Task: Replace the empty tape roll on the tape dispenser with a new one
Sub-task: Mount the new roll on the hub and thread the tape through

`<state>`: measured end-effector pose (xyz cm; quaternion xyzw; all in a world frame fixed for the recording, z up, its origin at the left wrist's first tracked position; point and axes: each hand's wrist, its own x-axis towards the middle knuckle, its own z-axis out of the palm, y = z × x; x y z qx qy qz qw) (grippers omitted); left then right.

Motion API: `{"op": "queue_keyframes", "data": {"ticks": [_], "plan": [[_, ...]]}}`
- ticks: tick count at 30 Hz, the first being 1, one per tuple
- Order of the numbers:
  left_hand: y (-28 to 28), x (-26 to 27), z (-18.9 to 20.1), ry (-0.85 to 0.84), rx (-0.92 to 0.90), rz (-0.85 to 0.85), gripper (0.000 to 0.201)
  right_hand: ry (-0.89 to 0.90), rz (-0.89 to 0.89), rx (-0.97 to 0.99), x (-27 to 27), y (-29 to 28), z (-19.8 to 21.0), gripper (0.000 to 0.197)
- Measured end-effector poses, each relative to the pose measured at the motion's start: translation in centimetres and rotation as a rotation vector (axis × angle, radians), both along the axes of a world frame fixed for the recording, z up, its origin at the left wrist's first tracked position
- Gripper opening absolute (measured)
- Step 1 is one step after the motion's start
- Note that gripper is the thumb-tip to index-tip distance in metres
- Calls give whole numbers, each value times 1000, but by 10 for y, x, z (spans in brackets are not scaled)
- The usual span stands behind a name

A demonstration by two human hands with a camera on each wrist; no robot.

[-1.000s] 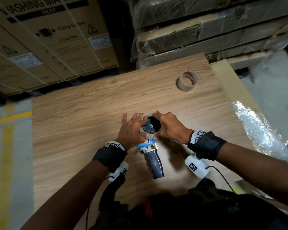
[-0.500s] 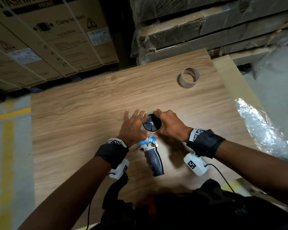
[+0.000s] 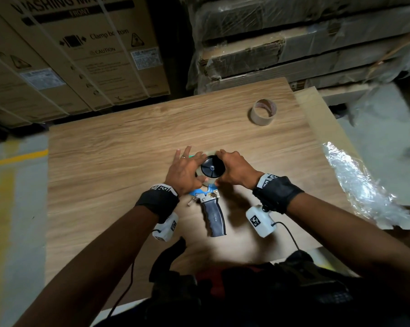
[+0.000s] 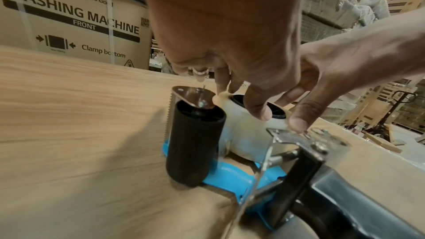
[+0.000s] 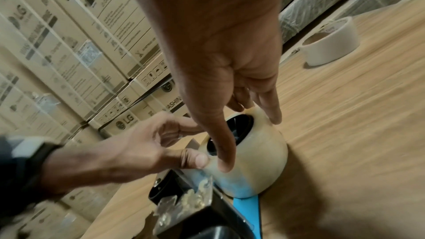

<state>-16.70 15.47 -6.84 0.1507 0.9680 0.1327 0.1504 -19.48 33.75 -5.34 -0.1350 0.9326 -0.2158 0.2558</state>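
The tape dispenser (image 3: 205, 197) is laid flat on its side on the wooden surface (image 3: 109, 161), with its spindle axis pointing straight up and its dark handle (image 3: 214, 219) trailing back toward the person. The new tape roll (image 3: 205, 182) is seated over the black hub (image 3: 212, 168), directly under both grips, so the coming move is judged to turn on a straight push down along that upright axis. The left hand (image 3: 184, 172) is closed on the roll from its own side: its thumb (image 5: 195, 159) is pressed against the roll's rim and a finger is curled on the upper edge, while the remaining fingers are spread loosely above the surface. The right hand (image 3: 235, 169) is closed on the opposite side, with its fingers (image 5: 224, 154) draped over the top edge and down the outer wall of the roll. The two hands are equally near (neither is free, as both are wrapped on the same thing). The ribbed black roller (image 4: 193, 144) and the serrated blade plate stand just beside the left grip, on the side away from the right one. The empty tape roll (image 3: 264, 112), a bare cardboard core, is left standing well apart, beyond the right grip. Whether the new roll is pressed fully home on the hub cannot be told.
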Motion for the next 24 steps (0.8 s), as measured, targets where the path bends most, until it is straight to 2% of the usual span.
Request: {"op": "queue_keyframes", "data": {"ticks": [3,7,10,13,18,21,24], "plan": [[-9,12,-3,71,113,46,71,-2,-16,-17,3,1,5,82],[-27,34,-9,180,331,209,55,13,-48,-79,15,5,8,87],[-34,49,-7,208,403,210,51,16,-87,-140,34,13,10,87],[-37,57,-13,222,336,147,50,-24,-152,-163,56,21,10,87],[-29,58,-16,182,168,176,39,-212,-304,-236,95,24,12,89],[-23,56,-15,143,56,177,38,-302,-430,-292,113,17,10,79],[-17,51,-17,115,-1,191,35,-373,-404,-270,121,10,-4,63]]}}
